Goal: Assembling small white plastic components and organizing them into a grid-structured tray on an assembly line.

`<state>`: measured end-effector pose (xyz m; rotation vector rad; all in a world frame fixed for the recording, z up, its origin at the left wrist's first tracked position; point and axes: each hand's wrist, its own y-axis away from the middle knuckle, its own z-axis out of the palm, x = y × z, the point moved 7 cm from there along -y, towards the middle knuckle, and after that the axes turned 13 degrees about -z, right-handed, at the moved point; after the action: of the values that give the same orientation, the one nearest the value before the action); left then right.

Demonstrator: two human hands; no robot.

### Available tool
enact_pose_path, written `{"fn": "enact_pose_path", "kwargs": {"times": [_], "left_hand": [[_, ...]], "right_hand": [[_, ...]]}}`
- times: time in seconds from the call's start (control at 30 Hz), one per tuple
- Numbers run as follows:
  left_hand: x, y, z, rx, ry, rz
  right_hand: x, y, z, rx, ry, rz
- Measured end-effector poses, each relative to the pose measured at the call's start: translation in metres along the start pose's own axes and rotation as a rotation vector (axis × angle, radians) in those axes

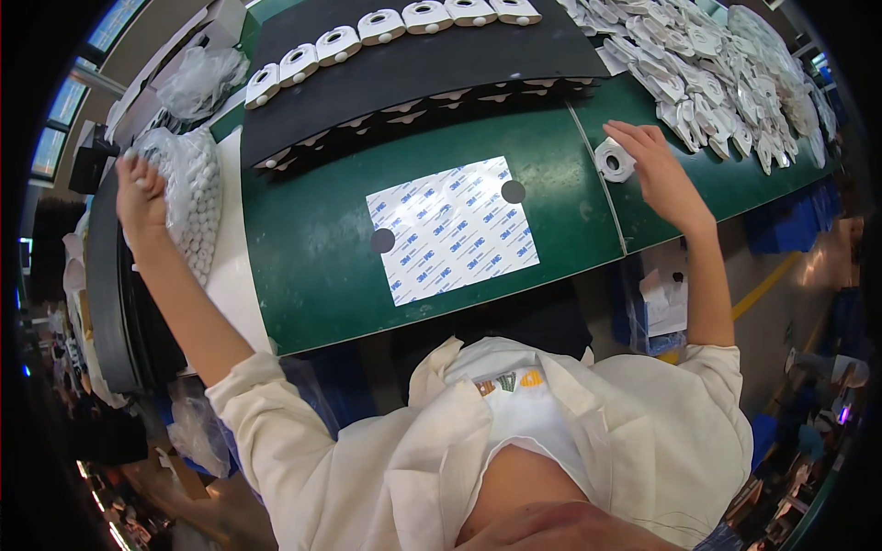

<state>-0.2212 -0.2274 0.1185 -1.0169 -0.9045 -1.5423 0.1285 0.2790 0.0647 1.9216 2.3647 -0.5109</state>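
Note:
My left hand (142, 199) is raised at the left, its fingers curled closed beside a clear bag of small white balls (197, 207). Whatever those fingers hold, if anything, is hidden. On the right, my right hand (654, 173) holds a white part with a round dark-rimmed hole (613, 162), its fingers reaching along the part's far side. Between my hands a white sheet with blue print (450, 234) lies on the green table. Two dark grey round discs (513, 191) sit at its right and left edges.
A black board (423, 69) spans the back of the table, bearing a row of white parts with holes (381, 28); more show in the layer below. A large heap of white parts (707, 73) lies at the far right. A crumpled clear bag (202, 81) lies at the far left.

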Motion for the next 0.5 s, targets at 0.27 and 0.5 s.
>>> {"fn": "enact_pose_path", "kwargs": {"times": [0.27, 0.5], "left_hand": [[-0.163, 0.109, 0.213, -0.703, 0.392, -0.760], [-0.218, 0.125, 0.245, -0.504, 0.218, -0.751]], "right_hand": [[0.004, -0.021, -0.004, -0.215, 0.087, 0.053], [-0.056, -0.064, 0.011, -0.140, -0.296, -0.104]]}}
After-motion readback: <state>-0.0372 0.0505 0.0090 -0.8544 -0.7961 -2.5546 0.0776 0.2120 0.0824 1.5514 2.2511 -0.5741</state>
